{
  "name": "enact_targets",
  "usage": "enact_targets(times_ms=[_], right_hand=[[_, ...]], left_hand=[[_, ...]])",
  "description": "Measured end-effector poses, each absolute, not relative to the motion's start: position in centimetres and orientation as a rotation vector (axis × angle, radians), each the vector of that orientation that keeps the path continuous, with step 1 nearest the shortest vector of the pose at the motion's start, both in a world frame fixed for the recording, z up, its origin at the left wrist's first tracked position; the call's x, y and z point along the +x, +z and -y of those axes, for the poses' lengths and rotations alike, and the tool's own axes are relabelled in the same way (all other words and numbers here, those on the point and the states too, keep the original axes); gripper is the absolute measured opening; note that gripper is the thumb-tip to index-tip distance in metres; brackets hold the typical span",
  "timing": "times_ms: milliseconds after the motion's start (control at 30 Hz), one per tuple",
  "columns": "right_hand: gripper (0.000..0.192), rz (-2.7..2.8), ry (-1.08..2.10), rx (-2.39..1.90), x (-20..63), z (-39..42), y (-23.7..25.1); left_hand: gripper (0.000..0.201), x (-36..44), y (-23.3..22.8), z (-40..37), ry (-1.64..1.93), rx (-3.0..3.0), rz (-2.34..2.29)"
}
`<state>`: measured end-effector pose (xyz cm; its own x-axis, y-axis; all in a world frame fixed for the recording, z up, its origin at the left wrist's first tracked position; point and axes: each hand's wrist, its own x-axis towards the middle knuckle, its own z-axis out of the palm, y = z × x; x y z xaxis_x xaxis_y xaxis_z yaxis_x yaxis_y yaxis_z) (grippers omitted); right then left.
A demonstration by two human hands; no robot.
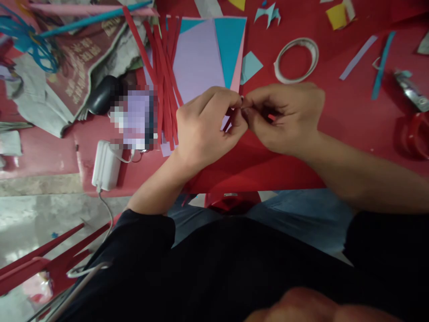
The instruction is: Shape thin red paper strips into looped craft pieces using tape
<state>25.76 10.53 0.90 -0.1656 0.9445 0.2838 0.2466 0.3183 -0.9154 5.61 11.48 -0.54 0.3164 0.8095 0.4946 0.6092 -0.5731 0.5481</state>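
In the head view, the left hand (204, 125) and right hand (291, 116) meet, fingertips seemingly pinching a small pale piece (241, 98), mostly hidden; it could slip if either grip loosens. Flat red paper strips (162, 96) crowd leftward; the glossy red worktop (348, 116) offers room rightward, its front edge near.

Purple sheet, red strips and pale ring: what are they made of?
The purple sheet looks like matte paper: thin, flat, no shine. The red strips seem paper too, thin and narrow, maybe ribbon. The pale ring may be rolled tape, perhaps on cardboard, judging by its dull rim.
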Motion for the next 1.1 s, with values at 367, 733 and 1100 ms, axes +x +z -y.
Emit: enact_targets(times_ms=[367, 733, 1100], right_hand=[[0.007, 1.842, 0.671, -1.094, 26.7, -10.9, 1.5], [0.010, 1.885, 0.676, -1.115, 26.7, -10.7, 1.1], [0.007, 1.878, 0.714, -1.040, 27.1, -11.6, 1.0]], left_hand=[[0.010, 5.3, -1.8, -12.3, 1.163, 2.493, -1.245], [0.004, 6.2, -0.6, -11.0, 1.455, 2.548, -1.242], [0.012, 5.9, -1.7, -11.1, 1.242, 2.337, -1.285]])
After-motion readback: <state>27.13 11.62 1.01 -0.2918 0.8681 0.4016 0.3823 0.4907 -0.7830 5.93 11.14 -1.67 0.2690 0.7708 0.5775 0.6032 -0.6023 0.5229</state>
